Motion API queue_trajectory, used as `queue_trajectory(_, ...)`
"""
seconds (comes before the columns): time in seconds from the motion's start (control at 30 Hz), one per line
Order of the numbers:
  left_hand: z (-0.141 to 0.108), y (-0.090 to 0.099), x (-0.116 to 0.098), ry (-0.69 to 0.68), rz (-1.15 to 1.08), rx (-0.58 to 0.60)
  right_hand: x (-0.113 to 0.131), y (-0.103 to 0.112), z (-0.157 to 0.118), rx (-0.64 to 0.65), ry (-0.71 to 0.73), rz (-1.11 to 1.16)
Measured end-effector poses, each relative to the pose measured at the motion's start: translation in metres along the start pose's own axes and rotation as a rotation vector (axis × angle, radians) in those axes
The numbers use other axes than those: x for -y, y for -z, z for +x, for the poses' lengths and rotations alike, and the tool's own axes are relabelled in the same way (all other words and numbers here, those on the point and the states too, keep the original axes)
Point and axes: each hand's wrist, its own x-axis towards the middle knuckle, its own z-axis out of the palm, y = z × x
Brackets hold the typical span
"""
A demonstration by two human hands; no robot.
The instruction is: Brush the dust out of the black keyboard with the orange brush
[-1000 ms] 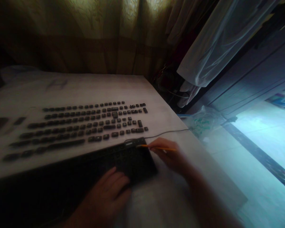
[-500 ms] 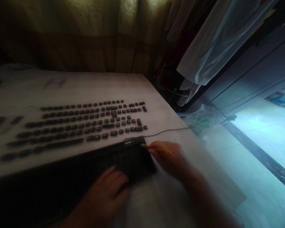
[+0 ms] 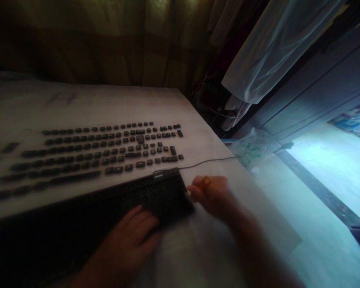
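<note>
A black keyboard (image 3: 168, 192) with its keycaps off lies along the near side of the white-covered table, its left part lost in darkness. My left hand (image 3: 135, 236) rests over the keyboard's near edge, fingers stretched out and holding nothing. Closed in a pinch, my right hand (image 3: 213, 196) grips a small brush (image 3: 207, 181) with an orange-yellow handle. The brush's pale tip meets the keyboard's right edge. Loose black keycaps (image 3: 111, 151) lie in several rows beyond the keyboard. Blur hides fine detail.
A thin black cable (image 3: 204, 161) runs from the keyboard to the right table edge. Past that edge are a clear plastic bag (image 3: 252, 146) and a pale floor (image 3: 288, 184). White cloth (image 3: 258, 60) hangs at the right, a curtain (image 3: 123, 48) behind the table (image 3: 123, 100).
My right hand has brought the brush from the keyboard's upper right corner down to its right edge, tilting the handle. My left hand stays on the keyboard. The view has shifted slightly.
</note>
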Motion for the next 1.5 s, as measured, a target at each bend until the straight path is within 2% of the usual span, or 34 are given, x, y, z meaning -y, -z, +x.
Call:
queue_trajectory(0.1, 0.0, 0.003, 0.001, -0.001, -0.012, 0.032, 0.0, -0.001, 0.001, -0.01, 0.009, 0.036)
queue_trajectory(0.27, 0.0, 0.002, 0.001, 0.005, -0.02, 0.014, -0.002, -0.004, 0.0, 0.057, -0.061, 0.176)
queue_trajectory(0.37, 0.0, 0.0, 0.0, -0.006, -0.018, 0.015, -0.002, -0.008, 0.0, 0.089, -0.145, 0.316)
queue_trajectory(0.5, 0.002, 0.001, 0.0, -0.004, -0.018, 0.005, -0.002, -0.014, 0.001, 0.085, -0.332, 0.507)
queue_trajectory(0.63, 0.007, 0.01, 0.002, -0.015, -0.022, 0.064, -0.001, -0.024, 0.0, 0.07, -0.491, 0.672)
queue_trajectory(0.8, 0.012, 0.014, 0.003, -0.077, 0.004, 0.146, 0.004, -0.033, 0.001, 0.06, -0.566, 0.845)
queue_trajectory(0.87, 0.011, 0.012, 0.003, -0.028, 0.0, 0.053, 0.006, -0.034, 0.002, 0.091, -0.614, 0.905)
queue_trajectory(0.93, 0.012, 0.011, 0.002, -0.023, -0.006, 0.034, 0.008, -0.035, 0.002, 0.12, -0.652, 0.947)
queue_trajectory(1.03, 0.016, 0.015, 0.002, -0.084, 0.016, 0.129, 0.01, -0.034, 0.004, 0.15, -0.663, 1.003)
queue_trajectory(1.1, 0.02, 0.018, 0.003, -0.056, 0.034, 0.051, 0.009, -0.032, 0.006, 0.094, -0.649, 1.042)
queue_trajectory(1.2, 0.018, 0.017, 0.003, -0.084, 0.022, 0.137, 0.005, -0.024, 0.008, -0.155, -0.651, 1.069)
queue_trajectory(1.27, 0.014, 0.013, 0.003, -0.036, 0.007, 0.086, 0.001, -0.019, 0.009, -0.271, -0.668, 1.07)
queue_trajectory(1.3, 0.011, 0.011, 0.002, -0.026, -0.006, 0.065, -0.002, -0.016, 0.009, -0.271, -0.662, 1.082)
queue_trajectory(1.37, 0.008, 0.008, 0.001, -0.013, -0.019, 0.05, -0.006, -0.013, 0.008, -0.159, -0.618, 1.114)
queue_trajectory(1.5, 0.012, 0.013, 0.001, -0.033, -0.011, 0.082, -0.007, -0.013, 0.005, 0.158, -0.468, 1.152)
